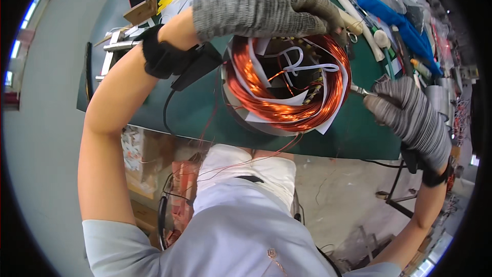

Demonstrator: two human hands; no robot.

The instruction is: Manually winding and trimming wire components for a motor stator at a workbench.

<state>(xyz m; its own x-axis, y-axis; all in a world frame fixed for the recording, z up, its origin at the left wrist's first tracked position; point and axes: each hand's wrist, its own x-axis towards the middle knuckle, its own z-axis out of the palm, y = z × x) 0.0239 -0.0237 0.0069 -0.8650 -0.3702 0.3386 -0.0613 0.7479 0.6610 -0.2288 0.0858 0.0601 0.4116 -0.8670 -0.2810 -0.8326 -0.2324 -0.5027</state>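
The smooth green bench top (359, 141) is spreading beneath the round copper-wound stator (297, 117), which is sitting at twelve o'clock from me, its glossy strands bulging into a thick ring. My left hand (279, 10), in streaky grey knit, is draping over its twelve-o'clock rim; how firmly, I cannot tell. My right hand (412, 113), at three o'clock, is grasping a metal-shafted tool (362, 91). Smooth white cord (322, 67) is looping inside.
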